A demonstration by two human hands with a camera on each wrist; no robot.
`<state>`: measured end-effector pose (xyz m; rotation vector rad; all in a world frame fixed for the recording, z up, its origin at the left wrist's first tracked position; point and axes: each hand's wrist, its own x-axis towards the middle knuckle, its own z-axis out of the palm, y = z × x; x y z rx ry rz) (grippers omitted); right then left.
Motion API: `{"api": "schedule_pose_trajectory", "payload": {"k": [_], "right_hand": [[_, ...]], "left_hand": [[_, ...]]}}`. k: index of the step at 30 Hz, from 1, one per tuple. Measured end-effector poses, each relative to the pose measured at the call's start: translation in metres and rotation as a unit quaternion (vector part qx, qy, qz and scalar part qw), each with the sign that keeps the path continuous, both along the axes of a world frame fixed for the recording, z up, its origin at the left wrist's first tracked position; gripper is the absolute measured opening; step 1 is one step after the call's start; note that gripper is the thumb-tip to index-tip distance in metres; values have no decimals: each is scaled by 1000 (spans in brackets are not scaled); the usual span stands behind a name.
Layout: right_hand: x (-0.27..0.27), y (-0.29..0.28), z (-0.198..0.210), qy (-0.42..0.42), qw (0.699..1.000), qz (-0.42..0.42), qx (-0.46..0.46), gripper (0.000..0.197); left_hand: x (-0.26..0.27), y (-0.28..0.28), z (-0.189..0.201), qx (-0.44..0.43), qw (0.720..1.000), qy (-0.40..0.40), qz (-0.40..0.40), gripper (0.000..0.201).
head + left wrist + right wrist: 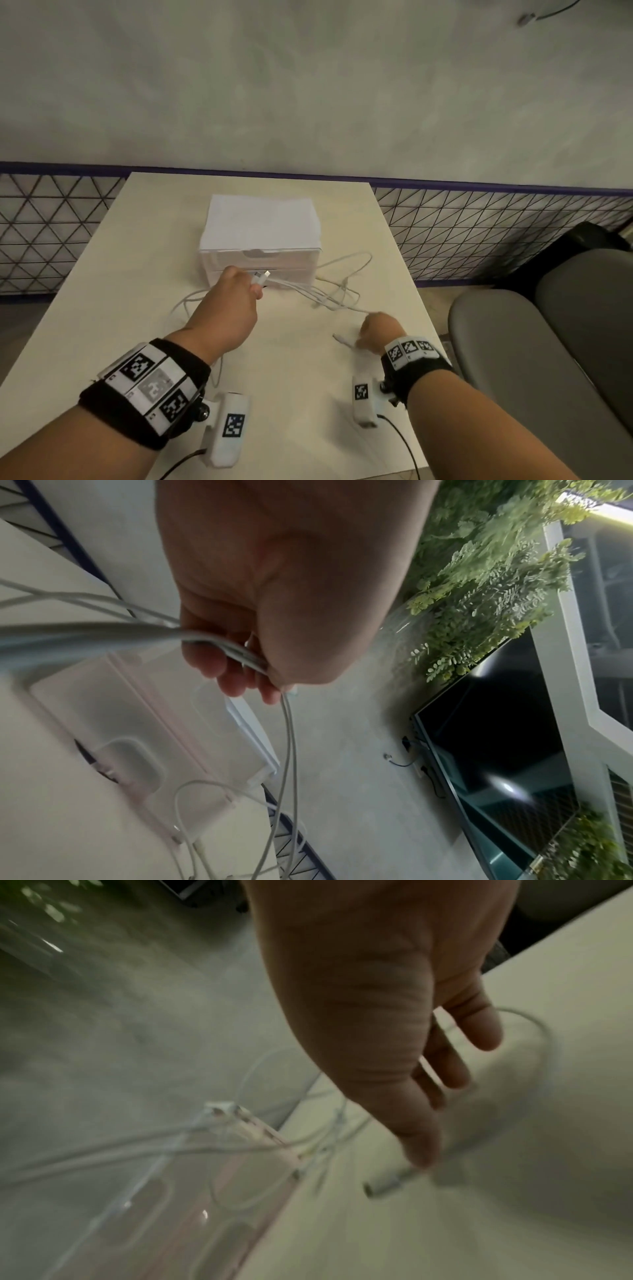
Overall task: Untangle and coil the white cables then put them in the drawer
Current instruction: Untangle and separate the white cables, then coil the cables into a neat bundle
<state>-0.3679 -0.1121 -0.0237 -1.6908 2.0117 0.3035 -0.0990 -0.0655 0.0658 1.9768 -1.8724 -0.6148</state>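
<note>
Several white cables [330, 298] lie tangled on the pale table [113, 291] in front of a small white drawer unit [260, 236], whose drawers look closed. My left hand [255, 287] is raised before the unit and grips a bunch of cables just behind a plug [266, 273]; the left wrist view shows the strands [236, 653] pinched between thumb and fingers [232, 685]. My right hand [363, 337] sits low on the table at the right, fingers curled on one cable, whose plug end [339, 339] sticks out to the left. In the blurred right wrist view that plug [385, 1187] lies under a fingertip [423, 1153].
One cable loop [186, 301] trails on the table left of my left arm, another [356, 263] lies right of the drawer unit. A grey padded seat [520, 349] stands close to the table's right edge. A wall with mesh panels [51, 233] is behind.
</note>
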Motion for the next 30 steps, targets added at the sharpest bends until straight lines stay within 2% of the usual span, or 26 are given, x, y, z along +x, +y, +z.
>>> {"api": "schedule_pose_trajectory", "payload": {"k": [2, 4, 6, 7, 8, 9, 10, 12, 15, 17, 22, 27, 30], "right_hand": [[9, 13, -8, 49, 997, 58, 24, 39], [18, 23, -9, 54, 996, 68, 14, 43], [28, 31, 0, 11, 995, 99, 30, 30], [32, 33, 6, -40, 992, 108, 46, 15], [33, 36, 15, -125, 986, 93, 58, 10], [34, 38, 25, -226, 971, 64, 49, 20], [36, 41, 39, -333, 942, 29, 34, 25], [43, 47, 72, -501, 866, -4, 6, 27], [63, 53, 120, -628, 778, -6, -21, 20], [75, 53, 141, -661, 749, -11, -41, 16], [96, 61, 167, -688, 722, -17, -66, 11], [109, 67, 175, -679, 727, -27, -99, 15], [115, 66, 176, -657, 742, -25, -134, 15]], "left_hand": [[0, 0, 2, -8, 1000, 4, -6, 23], [0, 1, 4, -8, 1000, 9, -25, 22], [1, 0, 5, -4, 998, 29, -49, 23], [2, 0, 7, -5, 997, 58, -50, 23], [2, 1, 9, -9, 993, 107, -40, 23], [2, 3, 13, -10, 985, 172, -18, 22], [0, 5, 17, -9, 970, 242, 5, 21], [-5, 10, 29, -2, 931, 363, 32, 21], [-17, 18, 52, 9, 879, 477, 19, 22], [-22, 20, 64, -6, 861, 508, 1, 22], [-21, 26, 83, -25, 828, 561, 0, 21], [-17, 31, 83, -48, 824, 564, -7, 19], [-17, 33, 82, -60, 828, 557, -10, 20]]}}
